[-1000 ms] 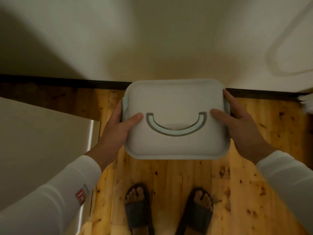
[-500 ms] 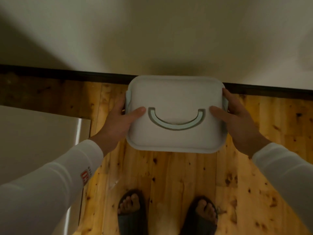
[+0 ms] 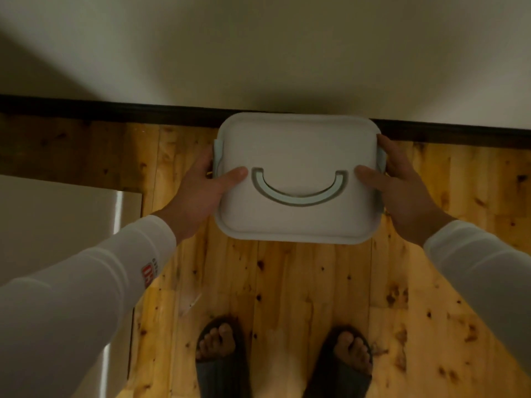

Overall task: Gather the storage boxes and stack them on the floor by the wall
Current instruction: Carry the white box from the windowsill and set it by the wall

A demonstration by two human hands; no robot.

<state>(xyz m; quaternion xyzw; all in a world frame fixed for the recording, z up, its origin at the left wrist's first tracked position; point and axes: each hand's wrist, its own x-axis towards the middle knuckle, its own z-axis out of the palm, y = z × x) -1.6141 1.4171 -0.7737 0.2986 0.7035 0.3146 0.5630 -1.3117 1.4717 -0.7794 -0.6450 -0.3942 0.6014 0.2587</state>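
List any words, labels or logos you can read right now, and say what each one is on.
Red patch on the left sleeve: white letters, too blurred to read.
Grey print just above the patch: too small to read.
Box: no words or labels visible on its lid.
Nothing in view can be quoted.

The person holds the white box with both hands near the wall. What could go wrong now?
The left hand and right hand grip the storage box only by its sides, handle unused; it may slip.
Bare toes in open sandals are near; a drop could hurt them.
Its far edge overlaps the baseboard in view and might knock it.
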